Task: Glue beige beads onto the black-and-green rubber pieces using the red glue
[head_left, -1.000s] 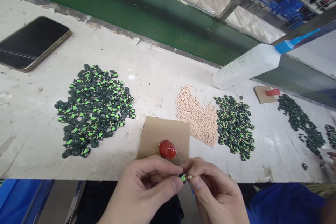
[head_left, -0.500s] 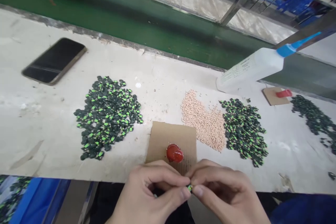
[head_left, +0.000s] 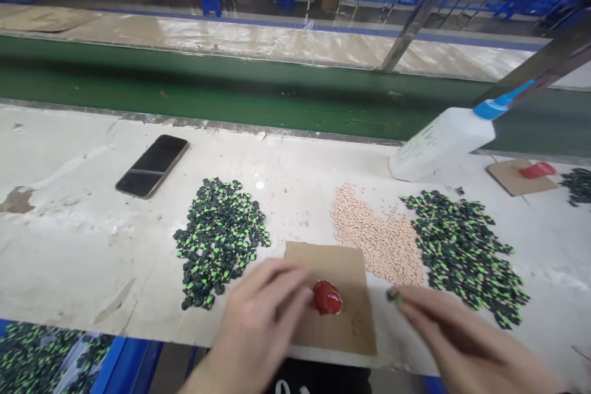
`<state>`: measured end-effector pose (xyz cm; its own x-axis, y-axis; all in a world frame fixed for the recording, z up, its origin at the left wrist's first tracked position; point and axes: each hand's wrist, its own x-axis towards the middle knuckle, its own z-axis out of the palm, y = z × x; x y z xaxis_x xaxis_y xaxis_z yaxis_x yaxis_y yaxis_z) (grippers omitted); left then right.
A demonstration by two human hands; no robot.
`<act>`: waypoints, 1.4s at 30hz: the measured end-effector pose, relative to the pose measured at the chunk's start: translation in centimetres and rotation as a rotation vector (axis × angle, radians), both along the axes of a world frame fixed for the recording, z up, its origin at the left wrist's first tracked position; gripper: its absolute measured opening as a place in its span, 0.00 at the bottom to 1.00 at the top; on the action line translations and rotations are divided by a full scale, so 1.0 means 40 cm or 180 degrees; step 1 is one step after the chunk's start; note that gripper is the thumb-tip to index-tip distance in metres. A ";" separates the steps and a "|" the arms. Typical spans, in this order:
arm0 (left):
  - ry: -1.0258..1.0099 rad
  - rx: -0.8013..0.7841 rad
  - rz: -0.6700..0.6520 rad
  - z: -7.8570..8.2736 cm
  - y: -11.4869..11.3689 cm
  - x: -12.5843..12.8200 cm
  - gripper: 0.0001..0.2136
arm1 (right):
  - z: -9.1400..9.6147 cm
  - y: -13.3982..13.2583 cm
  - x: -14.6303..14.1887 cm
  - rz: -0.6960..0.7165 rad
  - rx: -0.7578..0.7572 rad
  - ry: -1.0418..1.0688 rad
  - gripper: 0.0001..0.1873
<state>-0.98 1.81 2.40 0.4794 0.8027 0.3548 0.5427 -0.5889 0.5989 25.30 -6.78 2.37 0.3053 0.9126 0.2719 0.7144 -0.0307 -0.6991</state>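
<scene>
My right hand (head_left: pixel 462 332) pinches a small dark-green piece with bright green markings (head_left: pixel 394 295) between thumb and fingertips, just right of the cardboard square. My left hand (head_left: pixel 263 320), blurred, reaches over the cardboard's (head_left: pixel 341 335) left side, its fingers bent. Its fingertips are beside a glossy red cap-like thing (head_left: pixel 327 297) on the cardboard; whether they touch it or hold anything is unclear. A heap of tiny beige beads (head_left: pixel 376 234) lies behind the cardboard, between it and a heap of dark-green pieces (head_left: pixel 466 252). Another heap of such pieces (head_left: pixel 221 234) lies left of the cardboard.
A phone (head_left: pixel 152 166) lies at the left. A white bottle with a blue nozzle (head_left: pixel 443 141) leans at the back right, near a second cardboard piece (head_left: pixel 512 178) carrying a red cap (head_left: pixel 538 170). A blue bin (head_left: pixel 120 363) with more pieces stands below the table edge.
My hands have parted from around a small piece. The right moved right with a piece in its fingertips; the left moved toward the red cap-like thing. The camera view has tilted up.
</scene>
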 end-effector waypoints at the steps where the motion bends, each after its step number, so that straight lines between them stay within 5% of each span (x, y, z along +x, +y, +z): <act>1: 0.0198 0.0380 0.0180 -0.005 0.022 -0.014 0.14 | -0.016 0.006 0.035 -0.0458 0.0114 -0.0464 0.06; 3: 0.0551 0.0791 0.0309 -0.020 0.063 -0.039 0.14 | -0.043 0.023 0.109 -0.0907 0.0479 -0.1228 0.12; 9: 0.0997 0.1482 -0.0032 -0.059 0.114 -0.064 0.19 | -0.073 0.062 0.239 -0.0791 0.0629 -0.1825 0.18; 16: 0.1477 0.1732 -0.0290 -0.060 0.105 -0.087 0.20 | -0.068 0.123 0.125 -0.0191 0.0445 -0.1606 0.12; 25: 0.1806 0.0909 -0.0245 -0.058 0.087 -0.095 0.26 | -0.055 0.175 0.058 0.0082 0.0138 -0.0979 0.13; 30: 0.1340 0.1018 -0.0185 -0.056 0.103 -0.095 0.25 | -0.020 0.166 0.052 -0.0167 0.0121 -0.0266 0.09; 34: 0.0065 0.0246 -0.0165 -0.009 0.071 -0.071 0.12 | 0.021 0.122 0.038 -0.0237 -0.0086 0.0623 0.06; 38: -0.1004 -0.0522 -0.0457 0.046 0.008 0.022 0.11 | 0.051 0.075 -0.003 0.0041 -0.0323 0.1507 0.13; 42: -0.1703 -0.0769 -0.0507 0.038 -0.036 0.121 0.11 | 0.068 0.049 -0.061 0.0155 -0.0692 0.2861 0.17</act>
